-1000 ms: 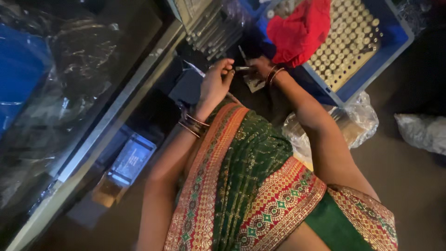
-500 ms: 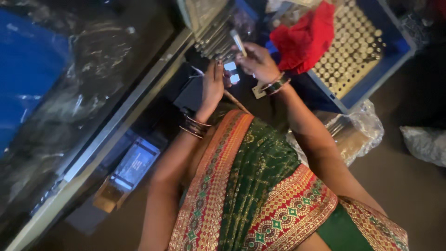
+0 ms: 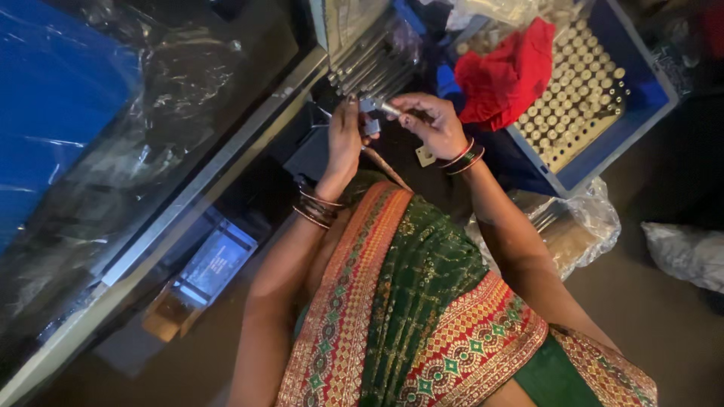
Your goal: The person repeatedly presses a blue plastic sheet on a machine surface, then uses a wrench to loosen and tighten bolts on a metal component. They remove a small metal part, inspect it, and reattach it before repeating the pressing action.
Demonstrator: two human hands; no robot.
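Observation:
My right hand (image 3: 428, 124) pinches a short silvery metal cylinder (image 3: 389, 110) between thumb and fingers, its tip pointing left. My left hand (image 3: 345, 139) is raised beside it, fingers curled around a small pale grey piece (image 3: 369, 126) that is mostly hidden. Both hands meet just below a row of long metal rods (image 3: 371, 66) at the machine's edge. Bangles ring both wrists. A green and red patterned garment (image 3: 422, 309) fills the lower middle.
A blue tray (image 3: 603, 113) holding several pale round-topped parts sits at upper right, with a red cloth (image 3: 509, 75) draped over its left side. Clear plastic bags (image 3: 581, 226) lie below it. A plastic-covered dark table (image 3: 136, 158) runs along the left.
The view has shifted and both hands now sit closer together. My right hand lowered the cylinder from pointing upward to lying level, near my left hand's fingers.

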